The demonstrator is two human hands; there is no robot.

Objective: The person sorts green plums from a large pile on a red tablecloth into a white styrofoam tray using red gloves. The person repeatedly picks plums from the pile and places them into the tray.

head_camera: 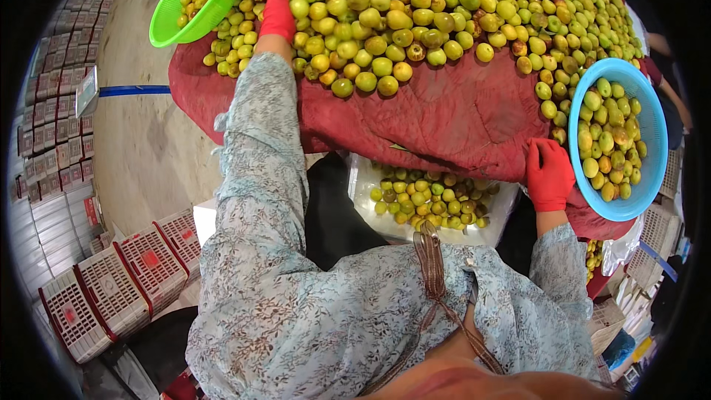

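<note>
My left hand (pixel 278 6), in a red glove, reaches into the large heap of green-yellow jujubes (pixel 389 16), many with brown patches. Its fingertips lie among the fruit, and whether they grip one cannot be seen. At the edge of the red cloth (pixel 433 105) rests my right hand (pixel 550 175), gloved in red too, fingers bent. Whether it pinches the cloth is unclear. Close on its right stands a light blue plastic basket (pixel 658 139) holding jujubes. Left of my left hand, a bright green plastic basket (pixel 166 16) with smaller-looking jujubes sits tilted at the heap's edge.
Below the cloth's front edge, by my lap, a pale tray (pixel 366 205) holds more jujubes. White and red slatted crates (pixel 114 283) stand at lower left; stacked boxes (pixel 61 94) line the far left. Another person's arm (pixel 675 100) shows at the right rim.
</note>
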